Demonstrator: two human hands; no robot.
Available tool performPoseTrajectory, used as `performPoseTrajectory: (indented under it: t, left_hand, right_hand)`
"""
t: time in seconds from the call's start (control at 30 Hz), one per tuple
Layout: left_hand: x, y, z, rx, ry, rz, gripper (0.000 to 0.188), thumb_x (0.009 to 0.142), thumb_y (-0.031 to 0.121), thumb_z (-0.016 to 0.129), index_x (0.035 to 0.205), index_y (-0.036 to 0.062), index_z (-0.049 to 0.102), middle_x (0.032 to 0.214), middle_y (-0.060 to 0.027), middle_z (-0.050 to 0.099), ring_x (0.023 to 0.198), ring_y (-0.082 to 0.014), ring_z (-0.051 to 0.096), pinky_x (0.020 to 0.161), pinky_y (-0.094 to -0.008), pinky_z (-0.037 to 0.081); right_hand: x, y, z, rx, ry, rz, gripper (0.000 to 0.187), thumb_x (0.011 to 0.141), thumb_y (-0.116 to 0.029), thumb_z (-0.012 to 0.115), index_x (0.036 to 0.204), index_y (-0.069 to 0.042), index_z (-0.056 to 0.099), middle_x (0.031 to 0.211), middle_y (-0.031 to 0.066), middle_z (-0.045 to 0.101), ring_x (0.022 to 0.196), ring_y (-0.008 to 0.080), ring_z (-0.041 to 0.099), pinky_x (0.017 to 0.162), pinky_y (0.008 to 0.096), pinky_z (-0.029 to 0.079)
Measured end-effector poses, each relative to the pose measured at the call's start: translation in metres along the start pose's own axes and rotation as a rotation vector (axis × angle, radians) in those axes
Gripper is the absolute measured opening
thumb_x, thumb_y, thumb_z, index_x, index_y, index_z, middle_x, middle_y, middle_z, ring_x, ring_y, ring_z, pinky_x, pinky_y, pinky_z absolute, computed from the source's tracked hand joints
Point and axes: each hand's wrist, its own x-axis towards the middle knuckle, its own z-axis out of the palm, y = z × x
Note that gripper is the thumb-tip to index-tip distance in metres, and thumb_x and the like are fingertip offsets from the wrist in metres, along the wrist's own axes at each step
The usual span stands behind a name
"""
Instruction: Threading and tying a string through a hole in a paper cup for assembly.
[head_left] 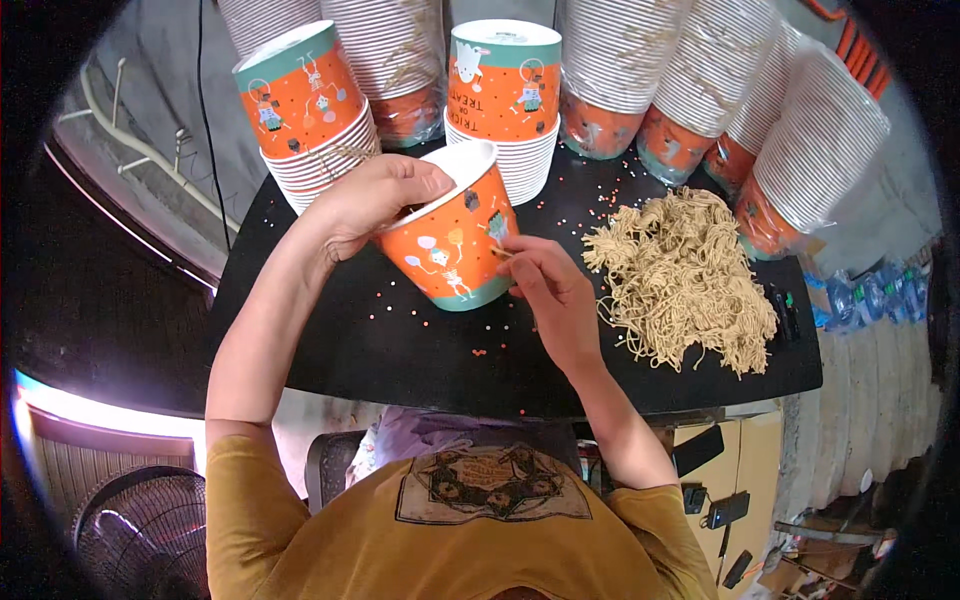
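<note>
An orange cup (442, 235) is clasped at its rim by the left grip (370, 197); a strand (501, 252) (barely visible) is pinched by the right grip (552, 287).

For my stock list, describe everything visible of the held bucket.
The orange bucket looks papery, tapers toward a teal base band, with white rim and inside. A skeleton and other figures decorate it. It tilts over the black table, mouth toward upper left; the left hand grips its rim, the right hand seemingly touches its right side.
</note>
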Motion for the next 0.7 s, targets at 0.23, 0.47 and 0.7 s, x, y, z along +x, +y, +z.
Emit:
performPoseTrajectory:
  t: [0.23, 0.47, 0.7]
  left_hand:
    - [0.011, -0.024, 0.021, 0.226, 0.031, 0.156, 0.034, 0.098, 0.036, 0.052, 0.093, 0.0047, 0.063, 0.080, 0.0025, 0.061, 0.069, -0.0062, 0.055, 0.062, -0.0214, 0.044]
    - [-0.026, -0.016, 0.051, 0.462, 0.077, 0.185, 0.025, 0.091, 0.024, 0.064, 0.102, 0.0024, 0.060, 0.087, 0.0003, 0.058, 0.082, -0.0074, 0.056, 0.075, -0.0240, 0.047]
    - [-0.024, -0.009, 0.036, 0.050, 0.124, 0.123, 0.029, 0.092, 0.020, 0.064, 0.114, 0.0012, 0.062, 0.100, -0.0031, 0.066, 0.092, -0.0093, 0.062, 0.086, -0.0244, 0.048]
  right_hand:
    - [0.006, 0.012, 0.006, 0.056, 0.020, -0.054, 0.025, 0.101, -0.018, 0.049, 0.109, 0.001, 0.064, 0.127, 0.0087, 0.059, 0.098, 0.0083, 0.061, 0.080, 0.0243, 0.053]
    - [0.001, 0.004, 0.007, 0.239, 0.049, 0.085, 0.036, 0.101, -0.022, 0.052, 0.129, -0.001, 0.057, 0.108, 0.0044, 0.066, 0.093, 0.0077, 0.062, 0.077, 0.0229, 0.053]
    - [-0.002, -0.005, 0.003, 0.322, 0.038, 0.107, 0.031, 0.101, -0.022, 0.051, 0.123, -0.003, 0.060, 0.121, 0.0071, 0.062, 0.098, 0.0102, 0.061, 0.082, 0.0254, 0.051]
